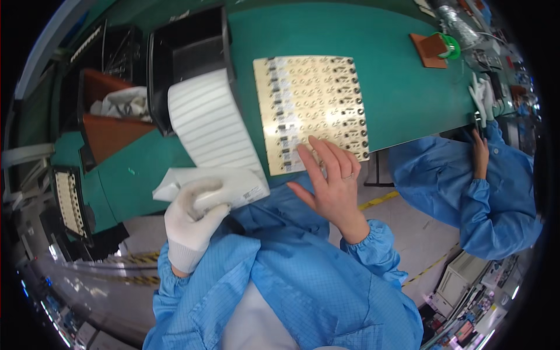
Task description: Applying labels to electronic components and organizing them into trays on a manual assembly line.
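Over at the far left, a narrow framed board [71, 201] sits by the edge of the green bench [402, 99], and beyond it comes a brown holder [111, 137] with crumpled white material [123, 105] inside. Next along, a black tray [189, 55] stands on the bench, and just beside it a broad white label strip [213, 125] curves down toward the person. Here is the left hand [195, 219], white-gloved, fingers curled and thumb closed in, gripping the folded lower end of that strip. Moving right, the pale component panel [318, 105] lies flat on the bench, rows of small dark and metallic parts across it. And there's the right hand [335, 186], bare (a ring shows on one finger), fingers spread loosely over the panel's lower part; whether the fingertips press on it, one cannot tell. Farther right, near the bench's far edge, a green spool [449, 46] stands at a brown block [429, 51], and below, a co-worker [466, 186] in blue is at the bench's side.
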